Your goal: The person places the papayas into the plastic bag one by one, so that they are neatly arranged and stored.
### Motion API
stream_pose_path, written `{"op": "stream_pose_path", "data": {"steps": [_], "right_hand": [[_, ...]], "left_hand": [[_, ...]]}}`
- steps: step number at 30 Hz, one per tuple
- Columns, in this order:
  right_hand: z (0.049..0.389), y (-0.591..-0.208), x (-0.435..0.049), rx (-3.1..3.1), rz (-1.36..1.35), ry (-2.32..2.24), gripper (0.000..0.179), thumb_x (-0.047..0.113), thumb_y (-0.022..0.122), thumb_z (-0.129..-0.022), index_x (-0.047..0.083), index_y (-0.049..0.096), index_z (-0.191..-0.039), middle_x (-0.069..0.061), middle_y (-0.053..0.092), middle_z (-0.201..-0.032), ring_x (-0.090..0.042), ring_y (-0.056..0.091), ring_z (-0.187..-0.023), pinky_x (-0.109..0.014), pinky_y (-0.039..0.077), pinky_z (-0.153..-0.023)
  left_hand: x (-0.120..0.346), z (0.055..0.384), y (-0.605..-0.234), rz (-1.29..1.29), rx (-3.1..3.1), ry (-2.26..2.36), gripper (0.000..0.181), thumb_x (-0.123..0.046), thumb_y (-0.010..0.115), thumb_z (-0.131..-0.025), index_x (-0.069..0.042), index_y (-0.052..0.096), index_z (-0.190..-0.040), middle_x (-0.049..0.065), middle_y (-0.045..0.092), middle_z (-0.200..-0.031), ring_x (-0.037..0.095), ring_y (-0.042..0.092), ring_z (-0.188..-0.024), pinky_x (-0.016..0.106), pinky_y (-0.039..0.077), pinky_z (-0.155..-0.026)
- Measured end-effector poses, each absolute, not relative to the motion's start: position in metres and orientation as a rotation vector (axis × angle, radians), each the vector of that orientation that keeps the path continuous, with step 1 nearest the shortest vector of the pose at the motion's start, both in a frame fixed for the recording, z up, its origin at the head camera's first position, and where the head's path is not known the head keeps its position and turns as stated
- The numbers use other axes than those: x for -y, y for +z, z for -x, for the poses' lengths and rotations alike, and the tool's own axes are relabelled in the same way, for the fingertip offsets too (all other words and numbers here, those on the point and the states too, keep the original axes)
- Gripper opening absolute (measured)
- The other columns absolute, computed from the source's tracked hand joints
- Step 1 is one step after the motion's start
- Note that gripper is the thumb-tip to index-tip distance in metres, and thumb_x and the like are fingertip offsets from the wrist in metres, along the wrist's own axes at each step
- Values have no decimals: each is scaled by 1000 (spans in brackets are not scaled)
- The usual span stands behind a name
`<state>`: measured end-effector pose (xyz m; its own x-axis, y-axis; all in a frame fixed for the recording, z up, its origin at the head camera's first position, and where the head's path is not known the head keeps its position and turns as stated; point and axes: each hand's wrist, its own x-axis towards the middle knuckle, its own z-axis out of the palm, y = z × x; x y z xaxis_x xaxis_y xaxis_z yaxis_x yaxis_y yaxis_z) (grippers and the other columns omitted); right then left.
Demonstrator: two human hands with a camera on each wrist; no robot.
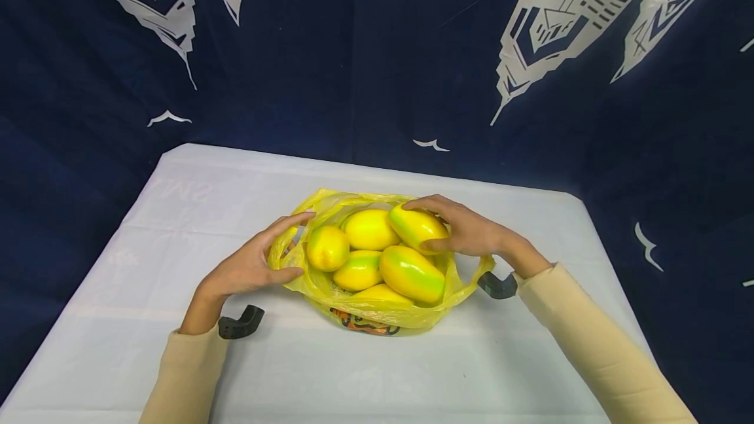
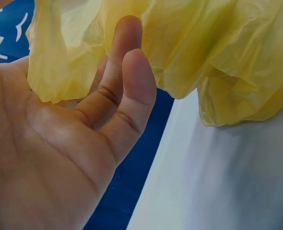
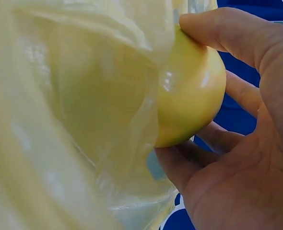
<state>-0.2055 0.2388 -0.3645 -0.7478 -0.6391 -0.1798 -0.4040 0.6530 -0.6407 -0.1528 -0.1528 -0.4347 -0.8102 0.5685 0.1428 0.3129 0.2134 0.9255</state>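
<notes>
A yellow plastic bag [image 1: 377, 319] lies with its mouth wide, holding several yellow-green mangoes [image 1: 412, 273]. My right hand [image 1: 465, 224] grips one mango [image 1: 415, 226] at the bag's right side, thumb on one side and fingers round the other. In the right wrist view, the bag's film covers part of this mango [image 3: 194, 91]. At the bag's left rim is my left hand [image 1: 253, 264], thumb and index finger spread apart. The left wrist view has the yellow film [image 2: 64, 57] hanging against this hand's fingers [image 2: 139, 81], which are fairly straight; its thumb is hidden there.
Under the bag is a table with a white cloth [image 1: 147, 267]. A dark blue curtain [image 1: 306, 70] with white building and bird prints stands behind and beside it. Black wrist devices [image 1: 241, 322] are worn on both arms.
</notes>
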Motion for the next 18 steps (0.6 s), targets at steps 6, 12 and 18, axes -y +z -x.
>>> {"op": "stream_pose_path", "data": {"steps": [6,12,18], "right_hand": [[205,-364,-240,-2511,815,-820,69,12,78,-87,20,46,-148,-5,43,-152,-29,42,-137,-53,38,-114],[205,-363,-241,-2529,828,-821,67,12,79,-86,19,49,-145,-5,45,-151,-29,44,-137,-53,39,-113],[206,-362,-243,-2555,826,-800,62,12,78,-87,20,52,-143,-3,47,-150,-27,43,-139,-51,38,-115]], "left_hand": [[153,153,-434,-836,-2262,1633,88,-6,78,-84,-22,32,-157,5,28,-163,30,24,-149,12,26,-111],[153,152,-434,-828,-2268,1625,88,-7,78,-84,-23,32,-157,4,27,-163,29,22,-150,13,24,-112],[153,153,-434,-826,-2254,1641,88,-6,78,-84,-22,32,-157,5,27,-163,29,23,-150,11,26,-111]]}}
